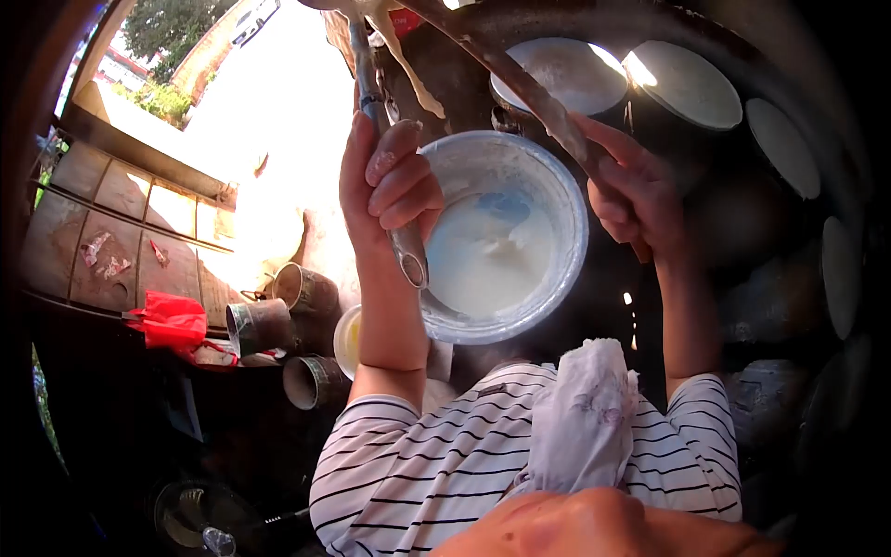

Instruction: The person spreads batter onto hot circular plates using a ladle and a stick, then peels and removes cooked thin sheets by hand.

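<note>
My left hand (394, 176) is wrapped round the tubular metal handle of a ladle (366, 70), whose head is mostly cut off by the top edge. Thick pale batter (413, 79) hangs in strands near the ladle's head. My right hand (631, 186) grips a long brown stick (506, 70), smeared with batter, that slants up to the left toward the ladle. Below and between both hands stands a round bucket (577, 232) with a whitish rim. Pale, milky batter (492, 255) lies inside it.
Several round, pale-topped vessels (687, 84) curve along the right side. At left are metal cans (260, 327), a red plastic bag (170, 320) and a tiled ledge (121, 232). A white tub (347, 342) sits beside my left forearm. Strong sunlight washes out the upper left.
</note>
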`<state>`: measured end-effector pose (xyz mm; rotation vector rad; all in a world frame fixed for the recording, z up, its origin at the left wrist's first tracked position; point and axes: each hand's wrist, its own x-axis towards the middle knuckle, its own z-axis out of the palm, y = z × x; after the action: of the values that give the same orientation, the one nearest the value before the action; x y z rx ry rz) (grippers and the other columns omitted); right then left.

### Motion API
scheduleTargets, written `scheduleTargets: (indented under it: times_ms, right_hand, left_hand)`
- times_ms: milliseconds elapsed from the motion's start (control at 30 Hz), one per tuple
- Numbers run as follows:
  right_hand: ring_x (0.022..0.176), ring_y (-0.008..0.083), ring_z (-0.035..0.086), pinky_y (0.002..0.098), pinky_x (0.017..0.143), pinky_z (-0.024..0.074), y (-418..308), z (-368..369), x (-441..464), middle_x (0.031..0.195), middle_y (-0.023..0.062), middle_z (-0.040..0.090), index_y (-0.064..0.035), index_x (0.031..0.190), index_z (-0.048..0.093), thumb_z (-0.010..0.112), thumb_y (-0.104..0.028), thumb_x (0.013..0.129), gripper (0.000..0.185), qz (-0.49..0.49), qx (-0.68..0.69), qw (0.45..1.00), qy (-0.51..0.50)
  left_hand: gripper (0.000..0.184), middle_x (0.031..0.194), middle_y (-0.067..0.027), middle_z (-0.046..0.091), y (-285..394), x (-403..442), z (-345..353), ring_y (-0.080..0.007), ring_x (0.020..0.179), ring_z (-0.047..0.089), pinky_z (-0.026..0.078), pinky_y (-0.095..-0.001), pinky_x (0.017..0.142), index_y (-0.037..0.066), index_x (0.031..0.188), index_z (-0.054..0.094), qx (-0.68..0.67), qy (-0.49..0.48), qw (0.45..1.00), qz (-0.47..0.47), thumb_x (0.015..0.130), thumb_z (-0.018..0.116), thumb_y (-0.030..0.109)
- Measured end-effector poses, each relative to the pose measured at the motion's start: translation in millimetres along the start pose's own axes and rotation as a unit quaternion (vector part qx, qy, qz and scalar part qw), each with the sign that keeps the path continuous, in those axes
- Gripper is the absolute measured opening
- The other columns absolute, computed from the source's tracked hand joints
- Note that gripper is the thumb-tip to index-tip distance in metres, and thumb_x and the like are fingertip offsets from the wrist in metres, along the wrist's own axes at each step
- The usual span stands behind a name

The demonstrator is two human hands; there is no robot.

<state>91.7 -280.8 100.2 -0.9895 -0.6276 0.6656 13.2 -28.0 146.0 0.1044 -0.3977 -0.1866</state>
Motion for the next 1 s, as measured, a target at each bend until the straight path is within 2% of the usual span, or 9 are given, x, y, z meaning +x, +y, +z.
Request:
scheduleTargets:
  times_ms: [100, 267, 367, 467, 633, 733, 867, 933, 1000]
  right_hand:
    - [0.039, 0.0047, 0.034, 0.0184, 0.036, 0.0297, 19, 4, -5, 0.056, 0.0012, 0.044, -0.0153, 0.142, 0.035, 0.040, -0.016, 0.099, 0.044, -0.028, 0.035, 0.999, 0.005]
    - [0.036, 0.0077, 0.037, 0.0217, 0.034, 0.0315, 114, 1, -62, 0.053, 0.0020, 0.047, -0.0093, 0.137, 0.041, 0.045, -0.020, 0.097, 0.041, 0.157, 0.066, 0.978, 0.123]
    - [0.039, 0.0065, 0.038, 0.0212, 0.036, 0.0327, 132, 2, -141, 0.057, 0.0012, 0.047, -0.0084, 0.138, 0.040, 0.044, -0.019, 0.097, 0.042, 0.090, 0.098, 0.978, 0.160]
    - [0.038, 0.0063, 0.037, 0.0211, 0.035, 0.0316, 165, 16, -183, 0.056, 0.0013, 0.046, -0.0110, 0.137, 0.041, 0.043, -0.020, 0.097, 0.040, 0.040, 0.192, 0.949, 0.247]
    - [0.040, 0.0070, 0.037, 0.0214, 0.037, 0.0301, 184, 71, -261, 0.056, 0.0016, 0.046, -0.0092, 0.136, 0.039, 0.044, -0.021, 0.096, 0.042, 0.028, 0.164, 0.872, 0.460]
    - [0.040, 0.0073, 0.037, 0.0220, 0.038, 0.0318, 137, 127, -336, 0.057, 0.0027, 0.048, -0.0071, 0.137, 0.039, 0.044, -0.019, 0.096, 0.043, -0.083, 0.057, 0.811, 0.576]
    - [0.051, 0.0052, 0.043, 0.0208, 0.048, 0.0380, 89, 160, -426, 0.070, 0.0032, 0.056, -0.0056, 0.133, 0.045, 0.050, -0.013, 0.093, 0.041, -0.234, -0.153, 0.582, 0.764]
    - [0.056, 0.0068, 0.048, 0.0231, 0.051, 0.0412, 77, 156, -461, 0.075, 0.0021, 0.058, -0.0045, 0.129, 0.052, 0.057, -0.008, 0.090, 0.039, -0.239, -0.256, 0.445, 0.824]
    - [0.058, 0.0097, 0.052, 0.0259, 0.054, 0.0451, 127, 122, -488, 0.077, 0.0011, 0.060, -0.0031, 0.123, 0.056, 0.063, -0.007, 0.087, 0.037, -0.257, -0.535, 0.122, 0.796]
  left_hand:
    - [0.037, 0.050, 0.0038, 0.030, 15, 3, 7, -0.0040, 0.034, 0.029, 0.032, -0.0195, 0.029, 0.006, 0.071, 0.036, -0.083, -0.083, 0.992, -0.051, 0.100, 0.038, 0.028]
    - [0.032, 0.054, 0.0031, 0.031, 25, -52, -37, -0.0044, 0.035, 0.027, 0.031, -0.0189, 0.030, 0.004, 0.080, 0.044, -0.195, 0.294, 0.930, -0.103, 0.101, 0.036, 0.027]
    - [0.042, 0.066, 0.0019, 0.032, 13, -73, -35, -0.0028, 0.039, 0.021, 0.026, -0.0153, 0.032, 0.036, 0.142, 0.030, -0.072, 0.216, 0.948, -0.222, 0.102, 0.034, 0.023]
    - [0.041, 0.064, 0.0036, 0.031, -18, -60, -72, -0.0021, 0.039, 0.021, 0.025, -0.0150, 0.033, 0.033, 0.140, 0.033, 0.137, 0.249, 0.917, -0.280, 0.101, 0.038, 0.023]
    - [0.031, 0.058, 0.0029, 0.033, -114, -16, -111, -0.0055, 0.040, 0.030, 0.030, -0.0195, 0.035, 0.007, 0.077, 0.043, -0.244, 0.316, 0.780, -0.482, 0.099, 0.039, 0.027]
    - [0.029, 0.066, -0.0011, 0.037, -201, -16, -64, -0.0033, 0.040, 0.030, 0.027, -0.0155, 0.033, 0.016, 0.127, 0.046, -0.147, 0.148, 0.798, -0.565, 0.101, 0.035, 0.022]
    - [0.043, 0.069, -0.0017, 0.039, -352, -40, -8, -0.0029, 0.038, 0.028, 0.023, -0.0145, 0.031, 0.033, 0.143, 0.024, -0.024, -0.075, 0.743, -0.665, 0.102, 0.033, 0.024]
    - [0.027, 0.066, -0.0017, 0.039, -432, -75, 29, -0.0044, 0.037, 0.030, 0.026, -0.0172, 0.029, 0.010, 0.120, 0.049, -0.196, 0.038, 0.631, -0.749, 0.101, 0.036, 0.025]
    - [0.037, 0.049, -0.0001, 0.035, -497, -107, 79, -0.0072, 0.035, 0.037, 0.032, -0.0205, 0.030, 0.008, 0.064, 0.036, -0.385, 0.187, 0.404, -0.809, 0.097, 0.043, 0.023]
